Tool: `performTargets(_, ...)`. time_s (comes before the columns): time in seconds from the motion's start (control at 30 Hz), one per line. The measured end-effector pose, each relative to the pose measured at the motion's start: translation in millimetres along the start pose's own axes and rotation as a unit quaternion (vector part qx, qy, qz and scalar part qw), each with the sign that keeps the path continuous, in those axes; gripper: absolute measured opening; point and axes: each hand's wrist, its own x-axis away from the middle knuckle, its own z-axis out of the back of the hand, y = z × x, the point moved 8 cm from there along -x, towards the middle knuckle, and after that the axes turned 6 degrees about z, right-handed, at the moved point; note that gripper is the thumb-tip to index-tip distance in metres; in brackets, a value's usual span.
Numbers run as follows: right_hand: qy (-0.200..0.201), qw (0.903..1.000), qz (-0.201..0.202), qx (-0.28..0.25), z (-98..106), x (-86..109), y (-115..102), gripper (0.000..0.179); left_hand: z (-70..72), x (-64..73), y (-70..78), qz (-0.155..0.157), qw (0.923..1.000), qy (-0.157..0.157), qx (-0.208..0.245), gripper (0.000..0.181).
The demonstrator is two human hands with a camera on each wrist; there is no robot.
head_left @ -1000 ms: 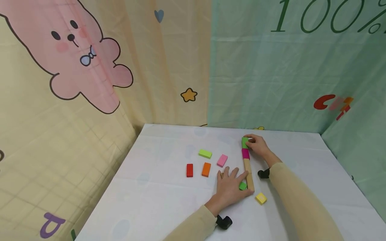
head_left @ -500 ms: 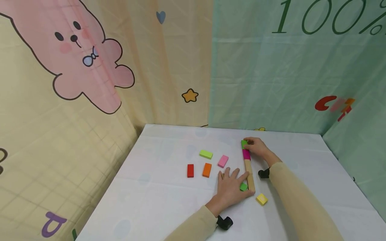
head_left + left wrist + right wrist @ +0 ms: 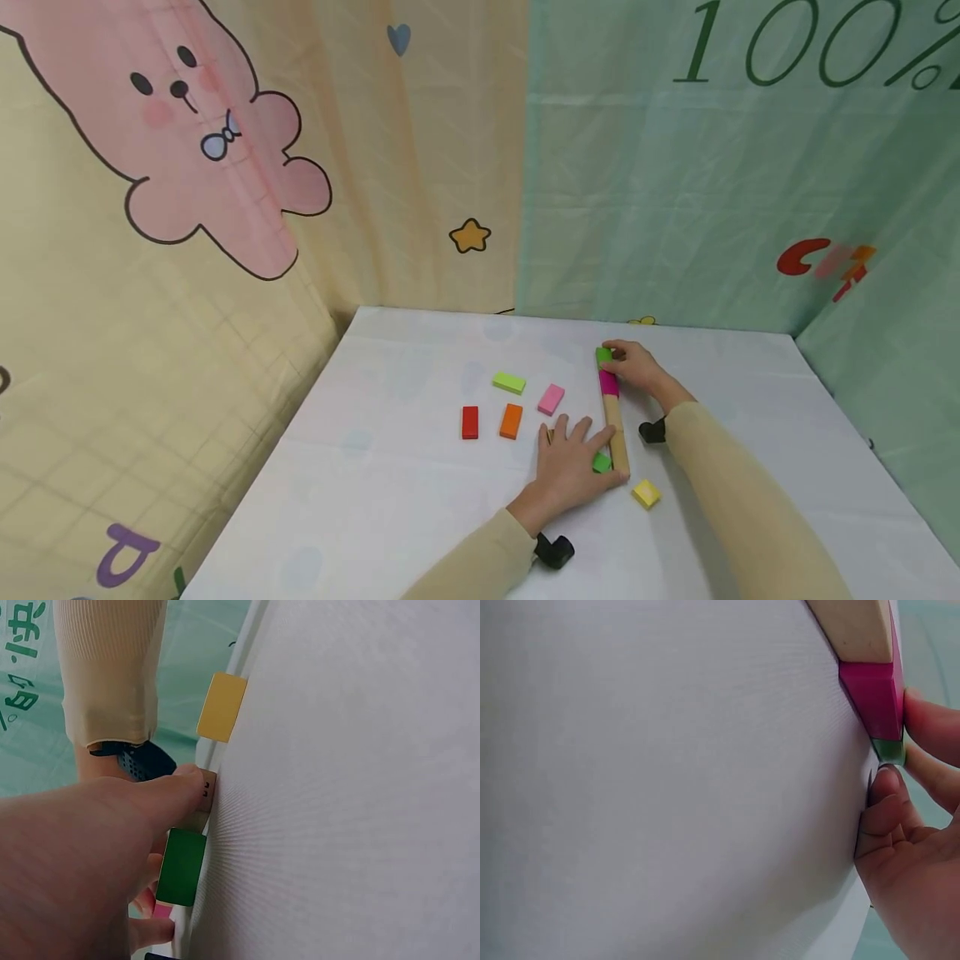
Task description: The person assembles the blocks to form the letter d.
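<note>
A straight row of blocks lies on the table: two wooden blocks (image 3: 618, 454) nearest, then a magenta block (image 3: 609, 383), then a green block (image 3: 603, 357) at the far end. My right hand (image 3: 636, 365) pinches that far green block between thumb and fingers. With fingers spread, my left hand (image 3: 570, 467) rests at the row's near left side. Its thumb presses the end of the nearest wooden block (image 3: 208, 791), and its index finger touches the row farther along. Beneath this hand sits another green block (image 3: 602, 463), partly hidden. A wooden piece (image 3: 551, 435) peeks out behind its fingers.
Left of the row lie a lime block (image 3: 509, 383), a pink block (image 3: 551, 399), an orange block (image 3: 511, 422) and a red block (image 3: 469, 422). A yellow block (image 3: 646, 494) is near the row's close end. Printed curtains stand behind the white table (image 3: 360, 500).
Since a second ago the far green block has come down slightly against the magenta one, the right hand shifting a little with it. The left hand has kept its place.
</note>
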Motion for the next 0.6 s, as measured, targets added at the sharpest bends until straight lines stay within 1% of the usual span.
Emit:
performTargets(0.1, 0.004, 0.9999, -0.008, 0.005, 1.2, 0.1, -1.6, 0.054, 0.4, -1.8, -0.4, 0.001, 1.0, 0.003, 0.001, 0.072)
performTargets(0.2, 0.009, 0.9999, -0.005, 0.009, 3.3, 1.8, -5.4, 0.054, 1.5, -2.9, 0.4, 0.001, 1.0, 0.004, 0.002, 0.072)
performTargets(0.37, 0.013, 0.9998, -0.013, 0.0, 3.0, 2.2, -3.8, 0.055, 4.2, -3.3, 1.0, 0.007, 1.0, -0.003, 0.005, 0.074)
performTargets(0.5, 0.023, 0.9996, -0.018, -0.005, 3.9, 2.8, -0.3, 0.06, 6.1, -4.2, 1.2, 0.009, 0.9999, -0.006, 0.009, 0.075)
performTargets(0.6, 0.032, 0.999, -0.026, -0.016, 4.2, 6.8, 2.4, 0.065, 6.8, -4.2, 0.1, 0.013, 0.9996, -0.009, 0.025, 0.078)
